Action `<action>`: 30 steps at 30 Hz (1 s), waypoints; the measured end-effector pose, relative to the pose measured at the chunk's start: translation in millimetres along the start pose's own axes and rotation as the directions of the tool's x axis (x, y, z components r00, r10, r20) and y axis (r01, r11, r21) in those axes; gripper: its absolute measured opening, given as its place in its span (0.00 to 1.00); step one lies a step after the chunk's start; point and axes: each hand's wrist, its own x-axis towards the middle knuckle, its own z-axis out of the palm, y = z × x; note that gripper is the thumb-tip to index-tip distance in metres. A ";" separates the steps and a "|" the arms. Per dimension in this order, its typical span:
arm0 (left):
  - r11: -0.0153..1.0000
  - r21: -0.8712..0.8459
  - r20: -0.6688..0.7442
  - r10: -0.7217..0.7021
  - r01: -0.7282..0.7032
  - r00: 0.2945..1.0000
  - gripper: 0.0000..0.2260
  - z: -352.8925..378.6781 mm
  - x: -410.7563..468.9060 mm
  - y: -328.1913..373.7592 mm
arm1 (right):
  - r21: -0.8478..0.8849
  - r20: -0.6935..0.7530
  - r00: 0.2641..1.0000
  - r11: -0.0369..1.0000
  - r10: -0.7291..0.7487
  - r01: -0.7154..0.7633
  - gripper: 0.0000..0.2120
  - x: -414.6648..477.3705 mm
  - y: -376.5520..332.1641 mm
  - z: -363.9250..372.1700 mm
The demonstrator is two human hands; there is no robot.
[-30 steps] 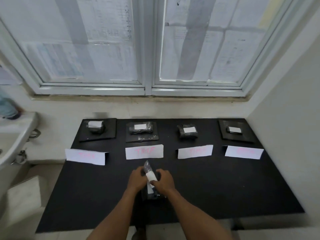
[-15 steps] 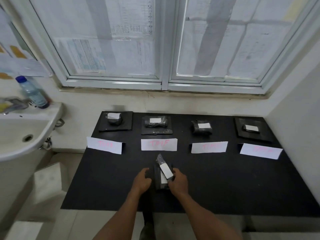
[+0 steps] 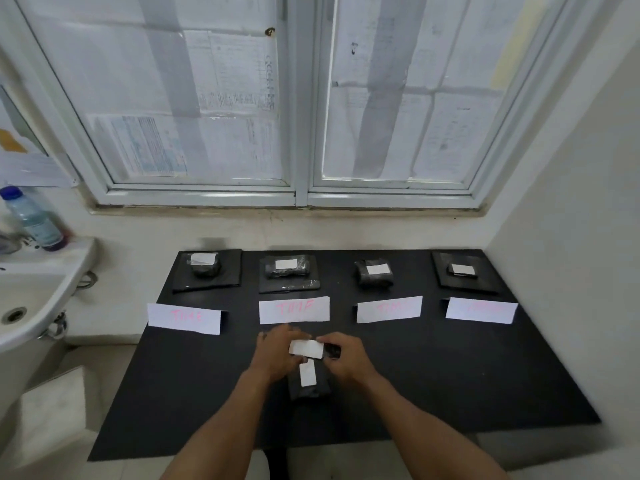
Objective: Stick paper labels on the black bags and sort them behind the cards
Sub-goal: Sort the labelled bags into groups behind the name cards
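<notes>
Black counter (image 3: 450, 393) carries everything, laid out so the sorting reads across. Four white cards (image 3: 293, 310) stand in a row as headings, their pink writing too faint to read. Behind each card sit labelled black bags (image 3: 286, 270), white labels up, so these look already sorted. In front of the second card, the left hand (image 3: 277, 355) and right hand (image 3: 346, 358) are both clamped on a small black bag (image 3: 331, 350), probably to steady it for pressing. Just below lies another labelled bag (image 3: 310, 391). The paper label (image 3: 306, 348) spans the held bag's top; the left fingers grip its end and the right pinch bare plastic.
</notes>
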 end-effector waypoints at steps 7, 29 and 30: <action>0.963 -0.267 0.020 -0.043 0.046 0.999 0.23 -8.2 2.5 26.1 | -0.006 0.044 0.999 1.000 -0.017 0.017 0.21 3.9 6.6 -25.1; 0.977 0.052 0.130 0.198 -0.206 0.972 0.14 -55.5 140.2 91.5 | -0.232 -0.043 0.996 0.969 0.079 -0.086 0.24 97.9 35.0 -124.9; 0.977 0.050 0.131 0.199 -0.207 0.971 0.14 -53.8 151.9 93.2 | -0.244 -0.029 0.996 0.966 0.085 -0.089 0.26 106.9 40.5 -131.3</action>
